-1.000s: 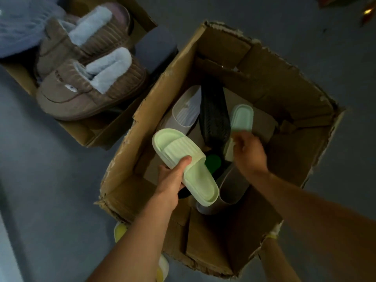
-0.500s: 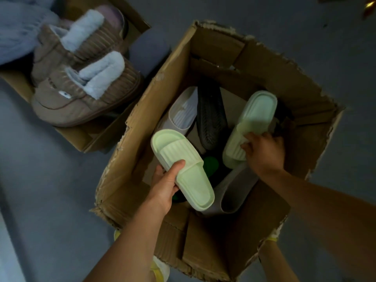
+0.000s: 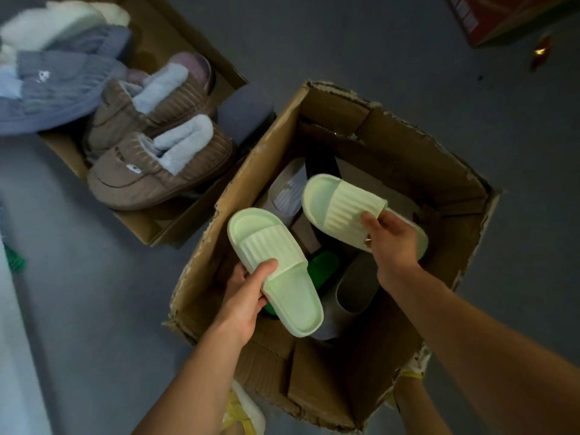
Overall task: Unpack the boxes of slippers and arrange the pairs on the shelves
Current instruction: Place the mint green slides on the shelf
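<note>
Two pale green slides are held over the torn cardboard box (image 3: 417, 146) — the left hand (image 3: 248, 296) grips one (image 3: 273, 268), the right hand (image 3: 392, 243) the other (image 3: 342, 202). Grey, black and green slippers lie inside; brown furry slippers (image 3: 157, 164) fill the second box (image 3: 141, 221) on the floor.

Dim, bluish cast overall. Box (image 3: 439, 171) interior deep in shadow. Pale slides (image 3: 276, 271) brightest. Fluffy slippers (image 3: 56, 51) top left motion-blurred. Wide-angle stretch at edges. Small glare on red scrap (image 3: 540, 51) top right.

Dim room, grey floor (image 3: 376, 42), red carton (image 3: 502, 17) at far corner.
</note>
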`<state>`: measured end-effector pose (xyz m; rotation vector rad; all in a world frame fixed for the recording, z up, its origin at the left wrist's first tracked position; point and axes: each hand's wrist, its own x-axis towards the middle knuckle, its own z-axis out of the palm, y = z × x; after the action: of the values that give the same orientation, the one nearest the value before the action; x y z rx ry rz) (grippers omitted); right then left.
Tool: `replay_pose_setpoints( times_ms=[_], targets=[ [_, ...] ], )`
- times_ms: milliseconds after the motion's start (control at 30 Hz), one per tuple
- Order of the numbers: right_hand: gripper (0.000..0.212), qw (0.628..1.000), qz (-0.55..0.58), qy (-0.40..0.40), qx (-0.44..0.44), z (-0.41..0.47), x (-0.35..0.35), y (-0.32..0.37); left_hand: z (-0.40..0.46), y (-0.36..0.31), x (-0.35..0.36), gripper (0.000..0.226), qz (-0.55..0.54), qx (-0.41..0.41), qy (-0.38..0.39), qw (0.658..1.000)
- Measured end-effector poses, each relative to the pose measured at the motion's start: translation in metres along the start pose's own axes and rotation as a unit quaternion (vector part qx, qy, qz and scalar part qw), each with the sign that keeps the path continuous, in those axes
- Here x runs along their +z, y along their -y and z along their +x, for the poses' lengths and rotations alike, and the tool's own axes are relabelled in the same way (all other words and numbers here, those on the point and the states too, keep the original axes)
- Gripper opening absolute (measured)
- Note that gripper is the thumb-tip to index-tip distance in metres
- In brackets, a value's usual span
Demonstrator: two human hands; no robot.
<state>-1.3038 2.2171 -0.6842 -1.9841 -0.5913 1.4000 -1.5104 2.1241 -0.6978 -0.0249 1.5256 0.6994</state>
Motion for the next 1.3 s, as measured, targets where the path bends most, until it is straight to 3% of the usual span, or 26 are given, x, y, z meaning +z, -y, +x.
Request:
replay_pose_setpoints(
  times_ms=[133,300,433,600,733,833,933,1100,1300],
  targets=[
    [0.012,0.993,0.066,0.013,0.099,-0.014,0.010,0.010,-0.021,-0.004,-0.007,0.071,-0.006,0.006,0.016,1.000],
    [0.008,0.979,0.139,0.050,0.141,-0.053,0.006,0.040,-0.055,-0.021,-0.008,0.073,-0.016,0.021,0.029,0.999],
    [0.024,0.970,0.172,0.073,0.156,-0.094,0.004,0.076,-0.095,-0.047,-0.007,0.064,-0.033,0.046,0.042,0.997],
    [0.013,0.970,0.184,0.105,0.121,-0.148,0.010,0.134,-0.157,-0.095,-0.008,0.057,-0.048,0.086,0.054,0.994],
    [0.023,0.965,0.210,0.123,0.094,-0.189,0.015,0.183,-0.210,-0.131,-0.016,0.048,-0.060,0.104,0.073,0.990],
    [0.032,0.956,0.232,0.152,0.095,-0.222,0.014,0.221,-0.254,-0.154,-0.022,0.060,-0.058,0.119,0.092,0.987],
    [0.024,0.951,0.239,0.183,0.078,-0.256,0.011,0.265,-0.299,-0.182,-0.026,0.072,-0.045,0.152,0.094,0.983],
    [0.017,0.943,0.248,0.222,0.013,-0.315,0.001,0.344,-0.372,-0.233,-0.038,0.060,-0.045,0.229,0.069,0.970],
    [0.012,0.938,0.220,0.259,-0.071,-0.394,-0.016,0.413,-0.451,-0.287,-0.048,0.076,-0.076,0.303,0.057,0.948]
  ],
)
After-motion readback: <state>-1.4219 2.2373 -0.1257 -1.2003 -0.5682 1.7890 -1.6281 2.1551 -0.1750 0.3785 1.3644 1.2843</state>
